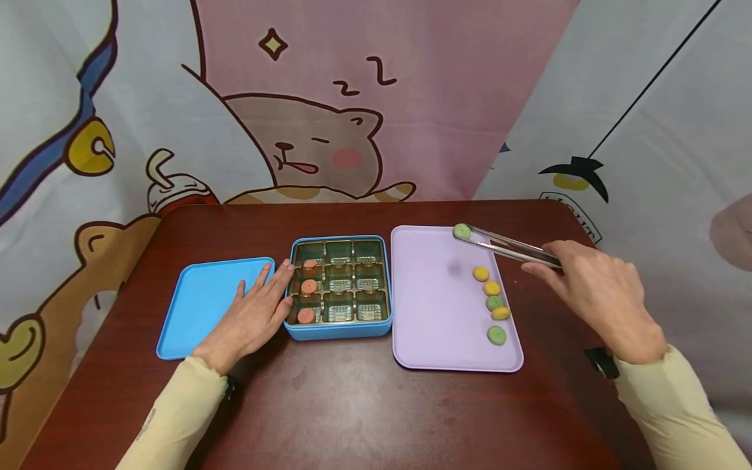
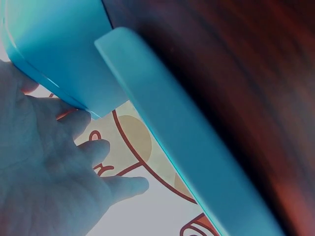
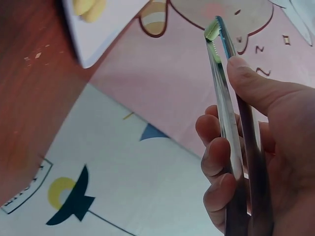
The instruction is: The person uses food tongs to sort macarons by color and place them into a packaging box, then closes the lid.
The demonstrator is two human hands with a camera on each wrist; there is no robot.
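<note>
in right wrist view, tongs [image 3: 255, 172] cut off below, yellow pieces [image 3: 92, 10] cut off above

Soft, even light fills the head view, leaving a pale glare on the surface [image 1: 364, 405]. The left wrist view is bluish, with the surface blurred.

A person wears pale yellow long sleeves, the left sleeve [image 1: 176, 414] and right sleeve [image 1: 675, 405] lightly creased and ending at the wrists, leaving the left hand [image 1: 249, 318] and right hand [image 1: 605, 294] bare. A black wrist-worn device [image 1: 602, 363] shows at right, a small dark wrist piece [image 1: 231, 386] at left (its details obscured).
</note>
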